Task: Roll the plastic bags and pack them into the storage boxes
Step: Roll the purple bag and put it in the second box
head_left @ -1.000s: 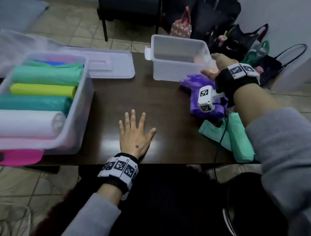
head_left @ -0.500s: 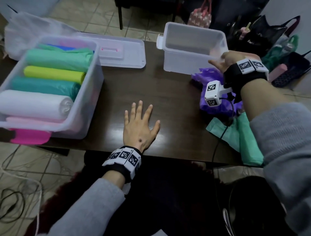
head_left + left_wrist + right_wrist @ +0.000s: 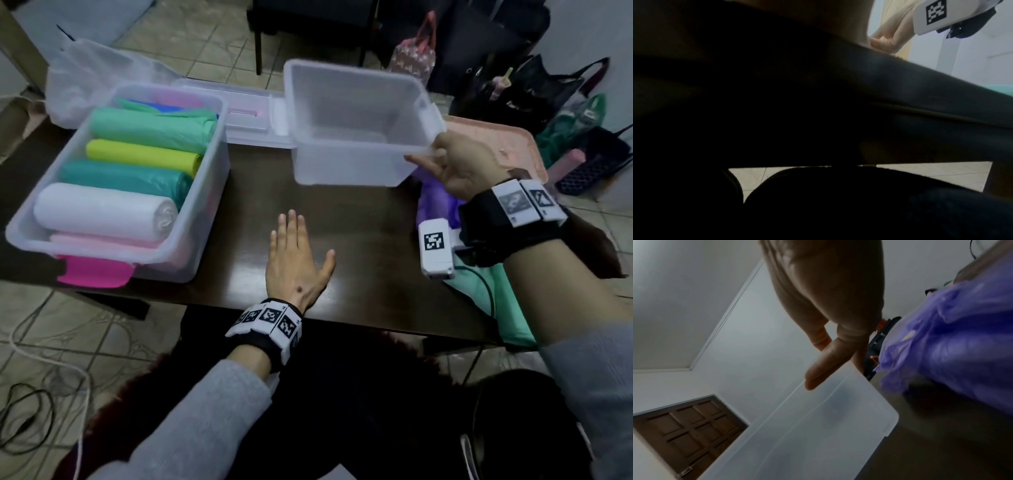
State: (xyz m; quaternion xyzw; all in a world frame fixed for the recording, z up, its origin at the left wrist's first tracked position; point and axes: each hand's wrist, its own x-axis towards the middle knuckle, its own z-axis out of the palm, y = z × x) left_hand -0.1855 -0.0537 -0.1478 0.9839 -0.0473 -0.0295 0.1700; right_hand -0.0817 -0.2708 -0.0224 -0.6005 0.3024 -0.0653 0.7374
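- The right hand (image 3: 459,164) held the empty clear box (image 3: 346,150) by its rim at the near right corner, with the thumb on one side and curled fingers on the other.
- From the right wrist view, a finger (image 3: 824,365) lay along the cloudy wall of that box (image 3: 818,426).
- The empty box stood at the far middle of the dark table (image 3: 359,233).
- The left hand (image 3: 294,263) lay flat on the table, palm down, with its fingers straight and spread a little. It held nothing.
- The left wrist view was mostly dark.
- A full clear box (image 3: 205,192) stood at the left of the table. Rolled bags lay side by side in it: a green roll (image 3: 147,128), a yellow roll (image 3: 140,156), a teal roll (image 3: 123,178) and a white roll (image 3: 99,214).
- A loose purple bag (image 3: 435,198) lay bunched on the table under the right wrist.
- A loose green bag (image 3: 496,294) lay flat at the near right edge of the table.
- A clear lid (image 3: 246,120) lay flat behind the two boxes.
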